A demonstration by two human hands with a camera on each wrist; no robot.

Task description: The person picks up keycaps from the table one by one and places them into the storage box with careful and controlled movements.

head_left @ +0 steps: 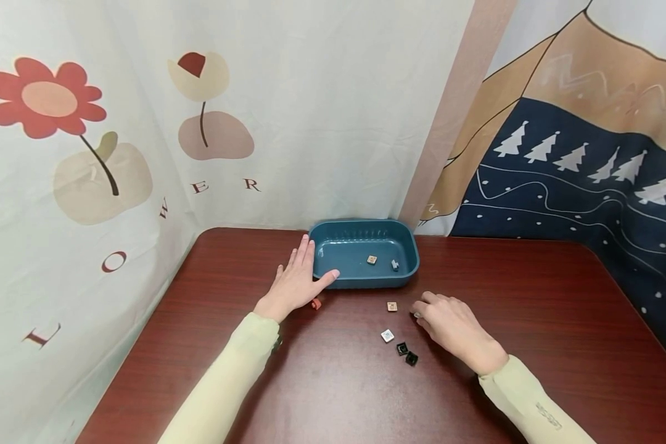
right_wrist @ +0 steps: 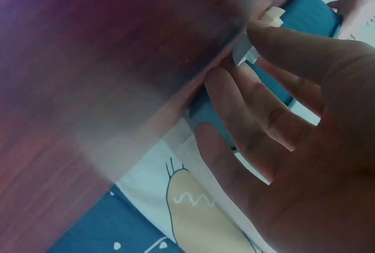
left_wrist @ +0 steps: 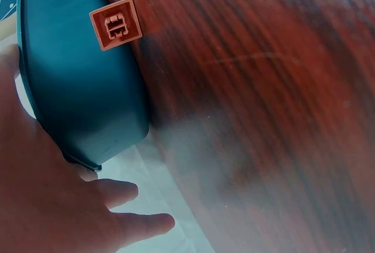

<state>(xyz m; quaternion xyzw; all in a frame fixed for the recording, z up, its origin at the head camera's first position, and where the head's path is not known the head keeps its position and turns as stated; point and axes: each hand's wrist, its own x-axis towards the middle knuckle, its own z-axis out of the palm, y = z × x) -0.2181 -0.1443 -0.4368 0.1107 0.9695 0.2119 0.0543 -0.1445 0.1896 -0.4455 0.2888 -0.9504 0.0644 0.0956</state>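
Observation:
A blue-green tray (head_left: 363, 283) stands at the table's back edge, a beige keycap (head_left: 372, 260) and a small grey piece (head_left: 395, 265) inside it. My left hand (head_left: 295, 282) lies with spread, straight fingers on the tray's left end. An orange-red keycap (head_left: 316, 303) sits beside that hand; in the left wrist view the same keycap (left_wrist: 116, 24) shows its hollow underside. My right hand (head_left: 456, 325), right of the tray's front, pinches a whitish-grey keycap (right_wrist: 245, 51) between thumb and fingers in the right wrist view.
On the table (head_left: 333, 382) in front of the tray lie a beige keycap (head_left: 391, 306), a white keycap (head_left: 387, 336) and two black keycaps (head_left: 402, 348), (head_left: 412, 358) side by side. A printed curtain (head_left: 322, 123) hangs right behind the table's back edge.

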